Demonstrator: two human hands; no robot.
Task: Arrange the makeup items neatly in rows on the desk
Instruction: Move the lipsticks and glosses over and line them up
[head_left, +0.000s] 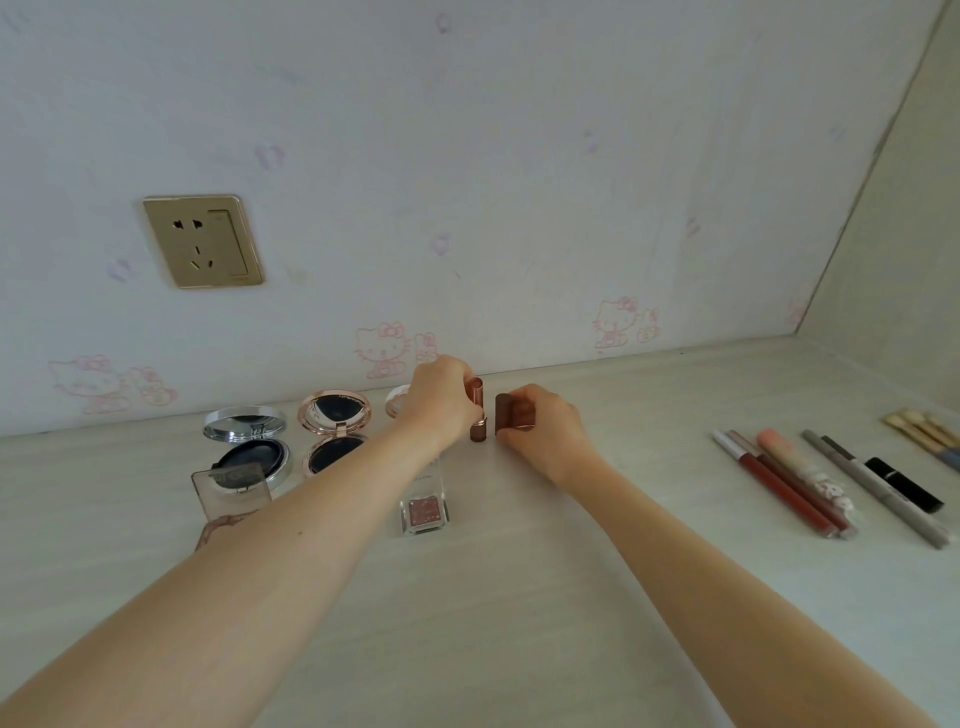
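My left hand (441, 397) grips an upright rose-gold lipstick (477, 413) that stands on the pale desk (519, 597) near the wall. Right beside it my right hand (545, 421) holds a dark brown lipstick (502, 413), also upright on the desk. An open silver compact (247, 441) and an open rose-gold compact (335, 428) lie to the left. A clear square eyeshadow case (425, 512) lies under my left forearm, with another clear case (231, 491) further left. A small round pot (397, 400) is half hidden behind my left hand.
At the right lie several pencils and liners (789, 483), a black tube (904, 483) and small brushes (924, 428), roughly side by side. A gold wall socket (202, 241) sits above the compacts. A side wall closes the desk at the far right.
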